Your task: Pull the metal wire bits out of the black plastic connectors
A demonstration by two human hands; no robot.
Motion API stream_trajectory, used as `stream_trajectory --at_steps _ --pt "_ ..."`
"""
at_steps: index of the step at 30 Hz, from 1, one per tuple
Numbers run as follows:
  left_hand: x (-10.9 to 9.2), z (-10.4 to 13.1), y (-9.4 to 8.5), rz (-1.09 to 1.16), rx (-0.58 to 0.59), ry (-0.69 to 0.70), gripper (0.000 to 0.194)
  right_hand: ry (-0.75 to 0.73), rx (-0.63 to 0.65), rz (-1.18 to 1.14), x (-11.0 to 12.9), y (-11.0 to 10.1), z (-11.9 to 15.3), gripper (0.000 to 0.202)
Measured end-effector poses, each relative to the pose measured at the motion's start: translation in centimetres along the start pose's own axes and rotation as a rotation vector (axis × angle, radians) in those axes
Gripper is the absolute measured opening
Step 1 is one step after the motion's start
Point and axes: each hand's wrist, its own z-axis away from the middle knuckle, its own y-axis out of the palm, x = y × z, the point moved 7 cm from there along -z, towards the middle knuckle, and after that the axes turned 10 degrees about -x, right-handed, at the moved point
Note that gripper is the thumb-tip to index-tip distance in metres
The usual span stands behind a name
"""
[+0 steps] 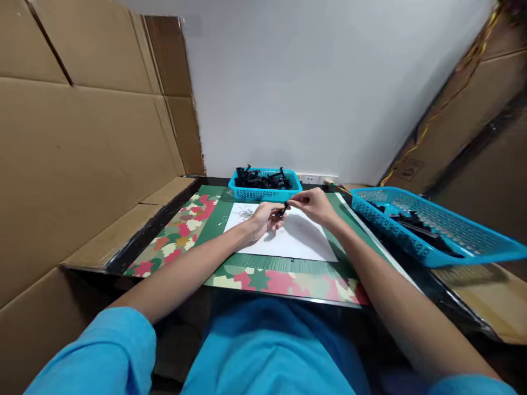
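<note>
Two bare hands are meeting over a white sheet (304, 241) in the head view, working on one small black part (281, 212). The part is looking dark, slim and slightly elongated, lying at a slant; its finer details are too small to tell. The left hand (265, 219) is grasping it, with the palm turned partly up and the fingers curling around it. The right hand (313, 204) is pinching at its upper end with the fingertips. Beneath them, the sheet is lying on a green tabletop (214, 219) with camouflage-like patches, and a scatter of tiny dark bits (244, 213) is resting near its far left corner. Behind the hands, a blue basket (263, 194) is holding many black pieces (263, 179); to the right, a larger blue basket (473, 219) is holding more black pieces (424, 227).
</note>
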Motion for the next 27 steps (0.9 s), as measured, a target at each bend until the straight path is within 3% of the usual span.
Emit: stream_trajectory --at_steps 12,20,27 --pt "-0.15 -0.08 -0.27 0.005 -0.007 -0.04 0.017 0.004 0.051 -0.004 -0.17 0.21 0.16 0.036" --pt "0.45 -0.39 -0.69 -0.022 -0.027 -0.068 0.03 -0.023 0.099 0.005 0.23 0.35 0.22 0.032" --pt "0.13 0.05 -0.41 -0.049 -0.032 -0.061 0.019 -0.032 0.129 0.012 0.11 0.5 0.25 0.035"
